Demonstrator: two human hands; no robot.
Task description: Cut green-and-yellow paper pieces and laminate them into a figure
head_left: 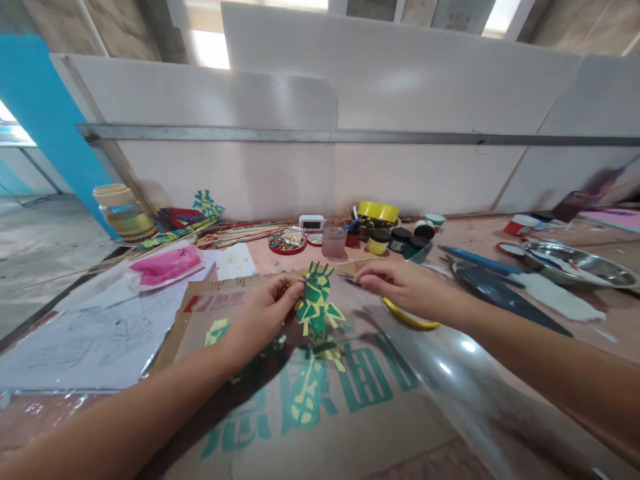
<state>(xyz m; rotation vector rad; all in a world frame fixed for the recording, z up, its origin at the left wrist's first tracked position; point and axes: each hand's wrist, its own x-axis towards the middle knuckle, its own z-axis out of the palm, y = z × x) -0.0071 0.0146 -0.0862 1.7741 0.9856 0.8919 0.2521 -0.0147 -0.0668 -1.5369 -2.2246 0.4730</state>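
Note:
My left hand (pixel 280 297) pinches the edge of a green and yellow cut-out figure (pixel 316 293) with spiky points on top. The figure is held above a cardboard sheet (pixel 240 427) with printed green characters. Under it, on the cardboard, lies a longer green and yellow piece (pixel 306 393), and another patterned piece (pixel 217 332) shows partly behind my left wrist. To the right, my right hand (pixel 395 283) has its fingers closed around a small, thin dark thing (pixel 351 279) whose kind is unclear. Below that hand are a yellow ring (pixel 413 317) and a clear plastic sheet (pixel 450 380).
Along the back stand a cup of cloudy pink water (pixel 334 240), several paint jars (pixel 379 241), a red dish of beads (pixel 287 241) and yellow tape (pixel 379 211). Sketches (pixel 90 340) and a pink packet (pixel 165 267) lie left. A metal bowl (pixel 580 263) sits right.

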